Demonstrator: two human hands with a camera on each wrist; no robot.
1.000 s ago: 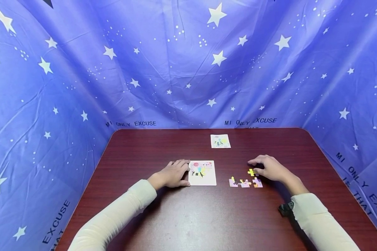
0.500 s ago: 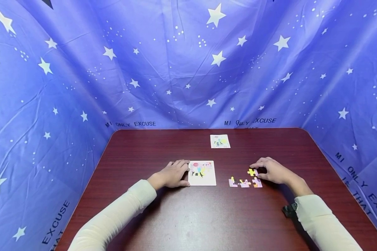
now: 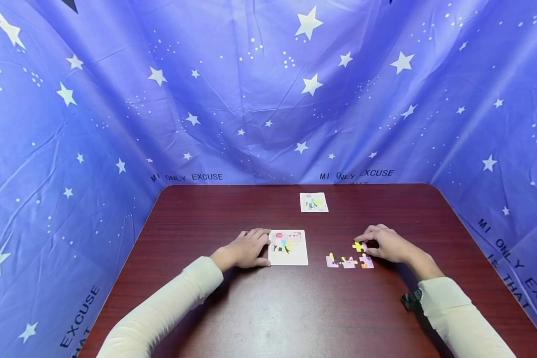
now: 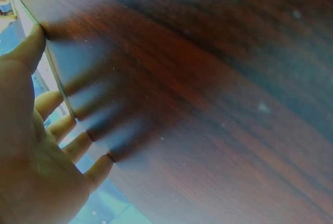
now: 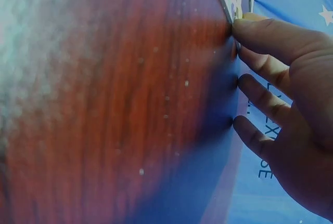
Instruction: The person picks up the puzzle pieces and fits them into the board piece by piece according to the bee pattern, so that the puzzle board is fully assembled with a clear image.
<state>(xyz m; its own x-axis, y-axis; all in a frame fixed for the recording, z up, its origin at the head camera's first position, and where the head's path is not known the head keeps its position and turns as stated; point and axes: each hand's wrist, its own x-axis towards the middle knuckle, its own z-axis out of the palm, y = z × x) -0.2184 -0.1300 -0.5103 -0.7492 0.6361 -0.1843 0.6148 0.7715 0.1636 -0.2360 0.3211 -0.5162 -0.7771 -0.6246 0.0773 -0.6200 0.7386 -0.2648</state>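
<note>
My left hand (image 3: 247, 248) rests at the left edge of a square puzzle board (image 3: 295, 256), thumb and fingertips against it, fingers fairly straight; the left wrist view shows this hand (image 4: 41, 146) along the board's edge too. The board bears a partly assembled bee picture over a bare white lower part. At the right, my right hand (image 3: 387, 244) pinches a yellow puzzle piece (image 3: 359, 246) between thumb and forefinger, the piece lying at table level. Its other fingertips touch the table in the right wrist view, where the hand (image 5: 296, 89) partly hides the piece.
Loose puzzle pieces (image 3: 349, 262) lie in a row just in front of the pinched one. A small reference picture card (image 3: 314, 202) lies farther back on the dark red wooden table (image 3: 268, 308). A blue star-printed curtain (image 3: 250, 99) encloses the table's back and sides.
My right hand has shifted slightly right and toward me, and its thumb and forefinger have closed on the yellow puzzle piece. The left hand has stayed at the board.
</note>
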